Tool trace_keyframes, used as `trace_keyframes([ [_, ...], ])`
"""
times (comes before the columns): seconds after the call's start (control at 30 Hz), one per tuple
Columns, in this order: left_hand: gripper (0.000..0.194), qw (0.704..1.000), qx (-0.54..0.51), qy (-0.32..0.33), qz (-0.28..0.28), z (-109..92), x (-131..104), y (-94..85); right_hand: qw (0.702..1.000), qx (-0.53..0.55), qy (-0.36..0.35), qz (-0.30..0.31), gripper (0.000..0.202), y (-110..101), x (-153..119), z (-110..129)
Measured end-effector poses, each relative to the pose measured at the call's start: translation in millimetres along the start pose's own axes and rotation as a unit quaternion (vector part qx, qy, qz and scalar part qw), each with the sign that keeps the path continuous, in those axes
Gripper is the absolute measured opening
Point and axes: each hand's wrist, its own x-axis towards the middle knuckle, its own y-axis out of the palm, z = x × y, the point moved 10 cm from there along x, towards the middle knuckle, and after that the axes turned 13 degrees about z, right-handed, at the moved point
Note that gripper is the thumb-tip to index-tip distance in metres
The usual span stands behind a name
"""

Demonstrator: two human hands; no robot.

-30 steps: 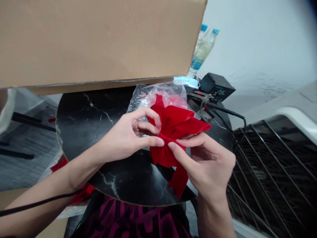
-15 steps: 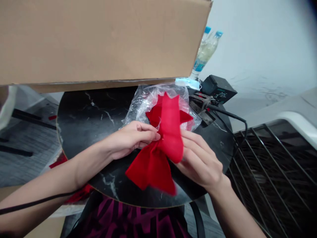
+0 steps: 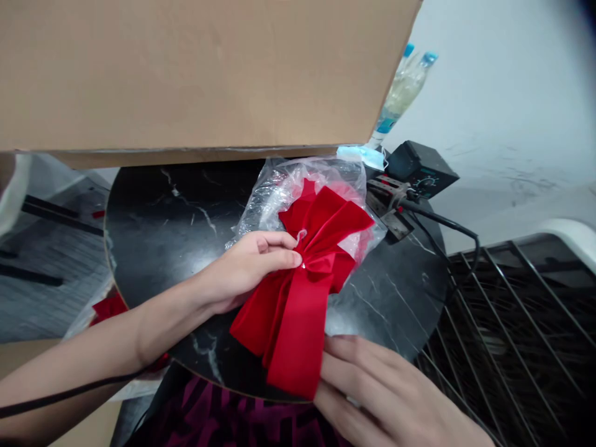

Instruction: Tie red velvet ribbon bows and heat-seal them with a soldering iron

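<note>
A red velvet bow (image 3: 302,329) spreads over the black table, its loops and tails fanned out around a pinched middle. My left hand (image 3: 267,264) is closed on that middle, thumb on top, beside a short clear tie (image 3: 302,236). At the lower right, my right hand (image 3: 367,385) has its fingers at the edge of a long tail; their tips are partly hidden behind the fabric. Beneath the bow's far end lies a crumpled clear plastic bag (image 3: 261,205) with more red showing through.
A large cardboard box (image 3: 209,74) stands across the back. Bottles (image 3: 403,93), a blue face mask (image 3: 361,155) and a black device with a dial (image 3: 421,171) and cable sit at the back right. A wire rack (image 3: 503,323) is beside the round table (image 3: 158,248).
My right hand has moved down and toward me, and the red strip that stood up now lies downward over the bow's front. My left hand keeps its pinch on the middle.
</note>
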Motion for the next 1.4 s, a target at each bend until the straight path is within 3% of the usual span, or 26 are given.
trace_keyframes([
  [0.07, 0.015, 1.000, -0.004, 0.011, -0.007, -3.8, 0.1, -3.6, 0.999, 0.027, 0.019, 0.014, 0.033, -1.1, -7.5, -6.6],
  [0.2, 0.011, 0.998, -0.006, 0.047, -0.034, -16.2, 0.6, -16.6, 0.981, 0.080, -0.002, 0.179, 0.028, 11.1, -20.1, -9.5],
  [0.23, 0.012, 0.998, -0.003, 0.051, -0.042, -17.9, 0.5, -19.9, 0.976, 0.101, -0.002, 0.193, 0.028, 8.6, -22.4, -12.9],
  [0.3, 0.016, 0.998, -0.004, 0.051, -0.041, -17.6, 0.8, -21.9, 0.984, 0.105, 0.043, 0.135, 0.024, -8.2, -21.0, -32.9],
  [0.4, 0.018, 0.999, -0.017, 0.040, 0.003, -11.1, 2.3, -12.4, 0.985, 0.070, 0.149, -0.054, 0.029, -36.6, -14.0, -77.0],
  [0.5, 0.021, 0.999, -0.020, 0.026, 0.030, -3.9, 2.2, -3.8, 0.944, 0.207, 0.196, -0.163, 0.038, -26.6, 1.0, -117.3],
  [0.6, 0.030, 0.999, -0.007, 0.026, 0.037, -3.7, 1.7, -3.3, 0.876, 0.406, 0.204, -0.163, 0.045, 3.0, 20.2, -141.5],
  [0.67, 0.033, 0.998, 0.017, 0.030, 0.048, -7.5, 1.3, -5.2, 0.828, 0.507, 0.211, -0.111, 0.042, 18.2, 25.5, -147.0],
  [0.73, 0.029, 0.996, 0.060, 0.025, 0.059, -11.7, 0.6, -8.0, 0.807, 0.544, 0.228, -0.028, 0.038, 23.8, 19.6, -150.3],
  [0.8, 0.027, 0.992, 0.104, 0.004, 0.067, -13.2, -0.3, -10.9, 0.834, 0.490, 0.249, 0.052, 0.030, 15.3, 3.5, -158.6],
  [0.87, 0.026, 0.990, 0.116, -0.021, 0.072, -11.9, -1.0, -12.5, 0.898, 0.327, 0.284, 0.074, 0.019, -10.1, -16.4, -173.2],
  [0.93, 0.024, 0.992, 0.095, -0.039, 0.077, -9.4, -1.1, -12.0, 0.943, 0.079, 0.324, -0.002, 0.011, -53.0, -32.4, -175.9],
  [1.0, 0.022, 0.993, 0.065, -0.048, 0.080, -6.5, -0.7, -10.2, 0.935, -0.100, 0.323, -0.109, 0.018, -82.5, -37.5, -148.0],
  [1.07, 0.019, 0.994, 0.042, -0.057, 0.086, -2.6, -0.1, -7.6, 0.958, -0.079, 0.243, -0.129, 0.032, -70.4, -21.7, -111.6],
  [1.13, 0.019, 0.993, 0.025, -0.065, 0.094, 1.4, -0.1, -5.0, 0.985, -0.059, 0.143, -0.072, 0.037, -37.4, 3.6, -77.1],
  [1.2, 0.021, 0.992, 0.020, -0.067, 0.104, 3.6, -0.8, -3.1, 0.991, -0.071, 0.087, -0.068, 0.035, -15.9, 16.5, -60.5],
  [1.3, 0.021, 0.991, 0.024, -0.069, 0.113, 4.6, -2.4, -2.8, 0.989, -0.091, 0.058, -0.098, 0.030, -9.2, 14.6, -67.4],
  [1.4, 0.015, 0.991, 0.024, -0.082, 0.103, 5.8, -3.3, -5.9, 0.979, -0.148, 0.116, -0.075, 0.029, -16.9, 3.9, -88.5],
])
